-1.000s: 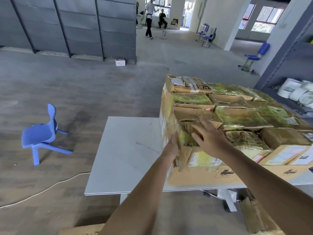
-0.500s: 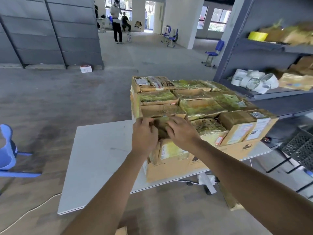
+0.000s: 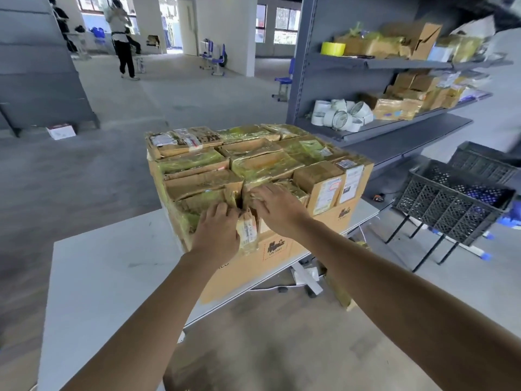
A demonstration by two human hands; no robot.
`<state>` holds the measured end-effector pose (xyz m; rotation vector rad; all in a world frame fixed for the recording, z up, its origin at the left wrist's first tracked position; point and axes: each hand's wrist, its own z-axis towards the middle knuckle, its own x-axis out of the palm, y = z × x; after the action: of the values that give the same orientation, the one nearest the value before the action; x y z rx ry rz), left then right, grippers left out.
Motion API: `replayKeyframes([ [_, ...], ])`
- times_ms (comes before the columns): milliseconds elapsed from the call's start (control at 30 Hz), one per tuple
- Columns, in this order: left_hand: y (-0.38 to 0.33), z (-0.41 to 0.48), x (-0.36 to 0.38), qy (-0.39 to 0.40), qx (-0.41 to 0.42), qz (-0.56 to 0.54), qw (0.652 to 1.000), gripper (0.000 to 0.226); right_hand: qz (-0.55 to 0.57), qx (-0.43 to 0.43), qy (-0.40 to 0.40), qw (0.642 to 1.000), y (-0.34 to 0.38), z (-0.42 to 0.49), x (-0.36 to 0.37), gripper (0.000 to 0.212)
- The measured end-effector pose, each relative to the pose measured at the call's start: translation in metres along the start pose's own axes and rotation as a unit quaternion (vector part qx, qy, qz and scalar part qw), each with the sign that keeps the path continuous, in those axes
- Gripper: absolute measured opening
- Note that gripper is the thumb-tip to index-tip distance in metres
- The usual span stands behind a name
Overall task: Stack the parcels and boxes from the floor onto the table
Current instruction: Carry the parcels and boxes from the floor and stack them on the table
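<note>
A large open cardboard box (image 3: 282,258) packed tight with several tape-wrapped parcels (image 3: 265,165) stands on the white table (image 3: 112,277), towards its far right end. At the stack's near corner a small labelled parcel (image 3: 247,232) stands upright. My left hand (image 3: 217,232) grips this small parcel from the left, fingers curled over the edge of the stack. My right hand (image 3: 277,208) lies on top of the parcels just right of it, fingers spread and pointing at the gap between them.
A grey shelf unit (image 3: 394,125) with tape rolls (image 3: 341,115) and more parcels stands right of the table. Black plastic crates (image 3: 456,198) sit on a stand at the right. A small white box (image 3: 61,131) lies on the floor; a person (image 3: 122,38) stands far back.
My view has swung right, bringing the shelves and crates into sight. Both hands have drawn together at the stack's near corner, around the small labelled parcel.
</note>
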<state>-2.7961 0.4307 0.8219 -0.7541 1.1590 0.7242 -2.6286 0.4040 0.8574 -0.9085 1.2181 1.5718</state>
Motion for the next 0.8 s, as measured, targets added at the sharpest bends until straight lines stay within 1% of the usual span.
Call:
replayKeyframes([
  [67, -0.003, 0.002, 0.005, 0.032, -0.012, 0.028, 0.999, 0.055, 0.003, -0.001, -0.010, 1.000, -0.007, -0.006, -0.004, 0.038],
  [167, -0.012, 0.008, 0.010, 0.036, -0.015, 0.036, 0.999, 0.063, -0.002, -0.003, -0.017, 1.000, -0.021, -0.011, -0.011, 0.038],
  [300, -0.027, 0.020, 0.012, 0.017, -0.014, 0.027, 0.999, 0.059, -0.008, 0.000, -0.002, 1.000, -0.040, -0.004, -0.019, 0.039],
  [433, -0.052, 0.041, 0.011, -0.023, -0.008, 0.015, 1.000, 0.042, -0.001, -0.019, -0.004, 1.000, -0.067, 0.006, -0.025, 0.040],
  [500, -0.066, 0.056, 0.012, -0.022, -0.014, 0.011, 1.000, 0.038, 0.004, -0.035, -0.011, 0.999, -0.085, 0.012, -0.028, 0.038],
  [600, -0.088, 0.079, 0.020, 0.000, -0.030, 0.018, 0.999, 0.040, 0.007, -0.055, -0.013, 0.998, -0.118, 0.022, -0.033, 0.036],
  [700, -0.108, 0.101, 0.032, 0.010, -0.042, 0.038, 0.998, 0.046, 0.014, -0.057, -0.006, 0.998, -0.156, 0.036, -0.040, 0.036],
  [800, -0.124, 0.118, 0.045, 0.035, -0.067, 0.056, 0.996, 0.054, 0.000, -0.062, 0.028, 0.998, -0.193, 0.048, -0.043, 0.039],
])
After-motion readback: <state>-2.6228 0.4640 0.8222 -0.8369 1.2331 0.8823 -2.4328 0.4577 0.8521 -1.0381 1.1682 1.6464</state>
